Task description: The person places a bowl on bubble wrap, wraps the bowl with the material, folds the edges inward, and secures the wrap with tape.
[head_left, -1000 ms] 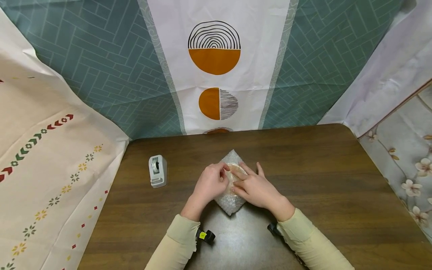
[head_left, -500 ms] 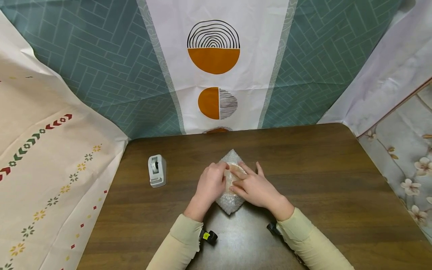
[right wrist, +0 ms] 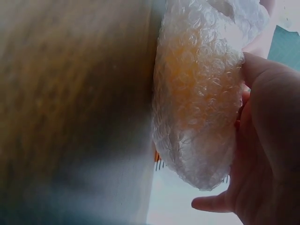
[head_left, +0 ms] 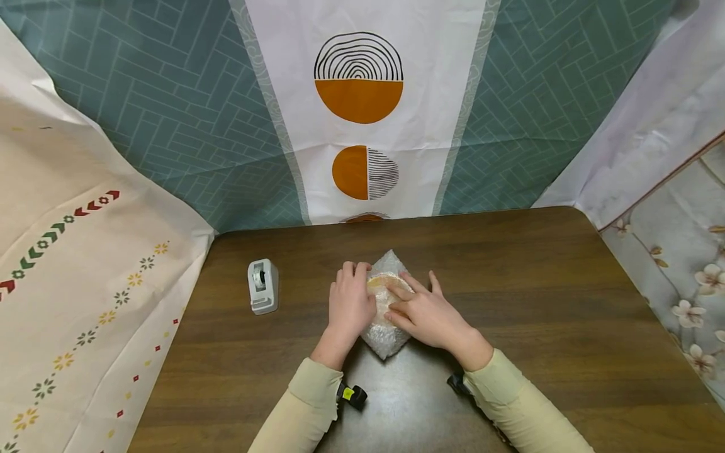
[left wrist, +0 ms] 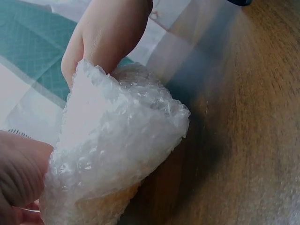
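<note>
A bubble-wrapped bundle [head_left: 387, 340] lies on the table, with something round and tan-yellow showing through the wrap. My right hand [head_left: 427, 314] is spread over its right side, fingertips resting on top. On the opposite side my left hand [head_left: 350, 303] lies along the bundle's edge, its fingers pointing away from me. The left wrist view shows the bubble wrap [left wrist: 117, 126] folded up into a raised end, with the right hand [left wrist: 112, 33] behind it. From the right wrist, the yellowish content shows through the bubble wrap [right wrist: 197, 89] beside the right hand [right wrist: 276, 126].
A white tape dispenser [head_left: 263, 287] stands on the wooden table [head_left: 532, 283], left of the bundle. Patterned cloths hang behind the table [head_left: 374, 145] and along both sides. Dark wrist cameras sit below both sleeves.
My left hand's fingers have moved off the top of the bundle to its left edge and straightened, uncovering more of the tan-yellow round. The right hand stays in place.
</note>
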